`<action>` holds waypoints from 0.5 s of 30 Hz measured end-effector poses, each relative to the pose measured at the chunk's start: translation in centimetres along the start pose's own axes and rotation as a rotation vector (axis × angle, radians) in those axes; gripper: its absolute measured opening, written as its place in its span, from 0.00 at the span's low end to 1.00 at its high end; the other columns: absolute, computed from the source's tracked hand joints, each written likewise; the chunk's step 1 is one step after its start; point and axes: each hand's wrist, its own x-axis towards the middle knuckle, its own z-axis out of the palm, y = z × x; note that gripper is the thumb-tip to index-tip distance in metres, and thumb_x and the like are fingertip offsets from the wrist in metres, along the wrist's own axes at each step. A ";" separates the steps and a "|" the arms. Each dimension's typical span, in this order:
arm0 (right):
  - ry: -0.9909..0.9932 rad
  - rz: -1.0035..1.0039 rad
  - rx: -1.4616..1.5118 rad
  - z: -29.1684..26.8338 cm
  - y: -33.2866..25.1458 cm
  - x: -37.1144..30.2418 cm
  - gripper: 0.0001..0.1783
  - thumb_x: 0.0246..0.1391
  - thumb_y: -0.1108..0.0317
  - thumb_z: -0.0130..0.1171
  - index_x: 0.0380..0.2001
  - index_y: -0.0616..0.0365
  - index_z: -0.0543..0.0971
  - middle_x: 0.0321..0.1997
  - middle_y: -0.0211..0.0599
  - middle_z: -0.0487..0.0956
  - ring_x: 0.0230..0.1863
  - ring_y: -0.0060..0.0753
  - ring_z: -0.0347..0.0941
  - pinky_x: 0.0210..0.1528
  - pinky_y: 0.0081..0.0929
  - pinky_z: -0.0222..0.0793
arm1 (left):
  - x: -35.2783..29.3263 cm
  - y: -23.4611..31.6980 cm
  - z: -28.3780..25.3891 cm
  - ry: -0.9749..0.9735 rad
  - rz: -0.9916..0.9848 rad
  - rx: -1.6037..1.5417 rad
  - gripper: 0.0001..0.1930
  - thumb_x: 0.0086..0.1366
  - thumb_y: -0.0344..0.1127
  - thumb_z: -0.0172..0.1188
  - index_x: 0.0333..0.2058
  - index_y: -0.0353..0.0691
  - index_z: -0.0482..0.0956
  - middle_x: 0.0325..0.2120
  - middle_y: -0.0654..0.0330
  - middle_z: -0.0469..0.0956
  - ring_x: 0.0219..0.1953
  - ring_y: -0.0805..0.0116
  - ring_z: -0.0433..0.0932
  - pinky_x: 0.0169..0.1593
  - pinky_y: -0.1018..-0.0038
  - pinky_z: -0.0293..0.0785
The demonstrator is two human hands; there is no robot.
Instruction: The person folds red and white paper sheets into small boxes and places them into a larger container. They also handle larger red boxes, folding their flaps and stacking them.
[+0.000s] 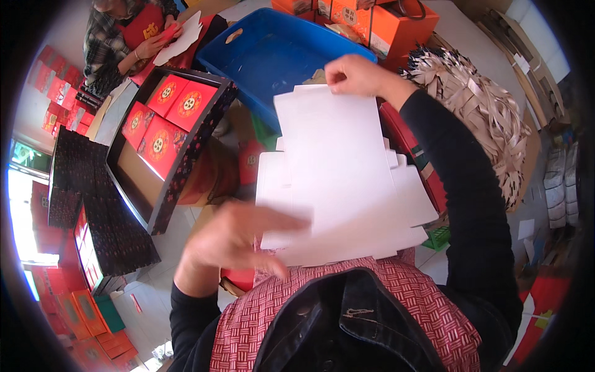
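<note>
White flat box blanks (338, 155) with cut tabs and flaps lie over my lap, several seemingly stacked. At the far edge of the top blank, my right hand (359, 77) pinches the cardboard between thumb and fingers. My left hand (238, 239) is over the blanks' near left side, smeared by motion. Its fingers stretch to the right with the thumb apart, and nothing shows between them. Whether that hand touches the cardboard is hard to tell.
Ahead stands a blue plastic tub (273, 56). At left, a dark patterned tray (220, 93) holds several red boxes (160, 146). Beige ribbons with dark ends (477, 105) heap at right, near orange gift boxes (384, 31). Another person (130, 37) handles white card at the far left.
</note>
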 end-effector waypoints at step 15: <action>0.118 0.729 0.445 -0.6 -9.4 -16.9 0.16 0.59 0.60 0.56 0.25 0.63 0.77 0.22 0.35 0.78 0.20 0.22 0.74 0.22 0.20 0.70 | 1.0 -9.9 -5.2 1.178 -0.387 0.012 0.14 0.57 0.29 0.58 0.41 0.29 0.77 0.32 0.56 0.79 0.32 0.69 0.78 0.37 0.75 0.74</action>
